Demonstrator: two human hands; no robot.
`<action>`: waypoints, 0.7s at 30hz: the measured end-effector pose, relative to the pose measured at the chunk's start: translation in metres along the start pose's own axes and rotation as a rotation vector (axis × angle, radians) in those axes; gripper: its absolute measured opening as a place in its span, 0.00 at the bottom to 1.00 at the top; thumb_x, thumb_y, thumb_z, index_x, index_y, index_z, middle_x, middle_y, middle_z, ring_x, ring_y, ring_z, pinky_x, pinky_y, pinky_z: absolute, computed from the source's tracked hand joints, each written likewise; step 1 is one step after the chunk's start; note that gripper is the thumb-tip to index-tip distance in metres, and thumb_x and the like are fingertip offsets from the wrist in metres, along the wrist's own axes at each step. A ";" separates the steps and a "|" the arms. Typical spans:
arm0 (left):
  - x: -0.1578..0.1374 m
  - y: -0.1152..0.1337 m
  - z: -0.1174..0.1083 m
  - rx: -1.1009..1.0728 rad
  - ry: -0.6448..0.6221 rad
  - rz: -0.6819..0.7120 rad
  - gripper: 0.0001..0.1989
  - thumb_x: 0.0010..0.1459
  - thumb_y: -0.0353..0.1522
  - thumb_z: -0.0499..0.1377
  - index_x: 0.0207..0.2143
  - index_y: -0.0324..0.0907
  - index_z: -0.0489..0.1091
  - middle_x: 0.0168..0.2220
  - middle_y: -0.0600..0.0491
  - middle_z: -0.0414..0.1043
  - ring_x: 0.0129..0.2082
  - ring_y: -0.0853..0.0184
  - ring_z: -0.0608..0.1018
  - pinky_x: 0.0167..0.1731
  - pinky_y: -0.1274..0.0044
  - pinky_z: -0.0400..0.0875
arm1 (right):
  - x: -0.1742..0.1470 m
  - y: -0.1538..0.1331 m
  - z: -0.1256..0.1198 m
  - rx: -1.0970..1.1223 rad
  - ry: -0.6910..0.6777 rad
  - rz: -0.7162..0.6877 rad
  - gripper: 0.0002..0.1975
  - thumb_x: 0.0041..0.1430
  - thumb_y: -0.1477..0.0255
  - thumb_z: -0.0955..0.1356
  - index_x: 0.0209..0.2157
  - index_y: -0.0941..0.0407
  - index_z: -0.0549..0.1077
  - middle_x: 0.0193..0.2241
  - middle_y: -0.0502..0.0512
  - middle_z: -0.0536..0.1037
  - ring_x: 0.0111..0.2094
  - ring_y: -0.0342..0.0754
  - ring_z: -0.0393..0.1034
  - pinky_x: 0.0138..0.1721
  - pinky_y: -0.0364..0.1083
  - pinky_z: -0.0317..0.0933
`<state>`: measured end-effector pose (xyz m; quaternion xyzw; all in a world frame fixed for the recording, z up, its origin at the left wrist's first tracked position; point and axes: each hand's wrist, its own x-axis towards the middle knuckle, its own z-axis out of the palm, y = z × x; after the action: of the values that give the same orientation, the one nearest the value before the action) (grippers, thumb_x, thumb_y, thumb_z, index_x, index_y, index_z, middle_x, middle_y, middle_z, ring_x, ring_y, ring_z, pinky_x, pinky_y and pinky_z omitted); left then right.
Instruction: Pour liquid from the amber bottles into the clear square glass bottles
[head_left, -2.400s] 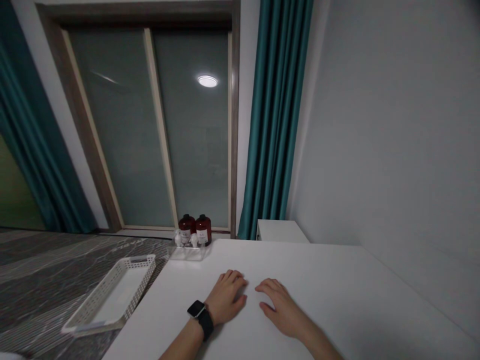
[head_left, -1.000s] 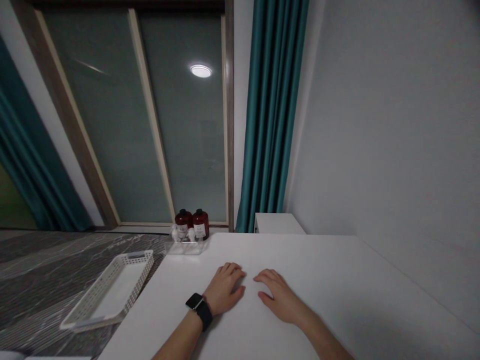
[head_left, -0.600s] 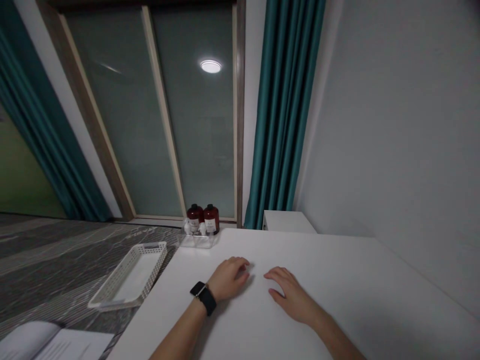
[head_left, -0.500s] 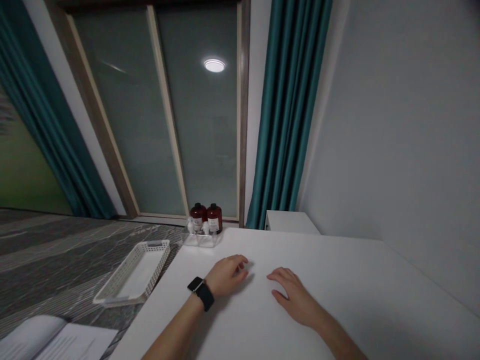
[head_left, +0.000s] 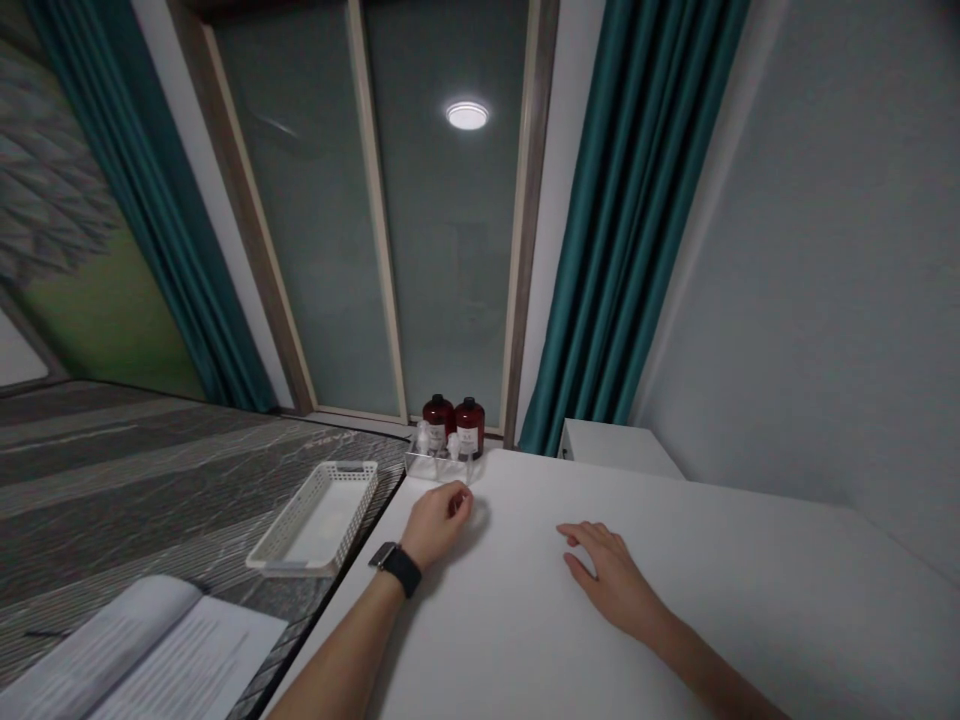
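Observation:
My left hand [head_left: 439, 522], with a black watch [head_left: 396, 566] on its wrist, hovers low over the white table [head_left: 525, 620]. Its fingers are loosely curled, and I see nothing between them. Just beyond it stands a clear tray [head_left: 437, 468] at the table's far left corner, apart from the hand. In or right behind that tray are two dark red bottles [head_left: 470, 425] with black caps and white labels, plus small clear bottles [head_left: 424, 438] with whitish tops. My right hand [head_left: 611, 580] is open over the middle of the table, thumb and fingers apart, holding nothing.
To the left, on a grey striped surface [head_left: 187, 470], lie a white perforated basket [head_left: 259, 560] and an open book [head_left: 187, 650]. A low white cabinet [head_left: 622, 447] stands past the table's far edge, by a teal curtain [head_left: 637, 220]. A grey wall [head_left: 847, 250] borders the right.
My left hand has moved forward towards the clear tray, its fingers more curled. The right hand keeps nearly the same pose. The view has turned left, so the scene sits further right.

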<state>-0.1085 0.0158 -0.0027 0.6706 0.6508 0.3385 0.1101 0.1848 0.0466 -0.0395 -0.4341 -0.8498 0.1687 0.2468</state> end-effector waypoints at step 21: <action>0.012 -0.037 0.006 -0.405 0.430 -0.218 0.06 0.61 0.32 0.50 0.39 0.41 0.64 0.27 0.57 0.66 0.26 0.69 0.71 0.29 0.78 0.66 | 0.176 -0.073 0.094 0.483 0.102 -0.151 0.17 0.53 0.74 0.70 0.46 0.53 0.70 0.46 0.54 0.67 0.37 0.47 0.68 0.45 0.50 0.66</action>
<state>-0.1357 0.0339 -0.0249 0.4744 0.6466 0.5814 0.1368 -0.0046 0.1429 -0.0322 -0.3060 -0.8014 0.3257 0.3976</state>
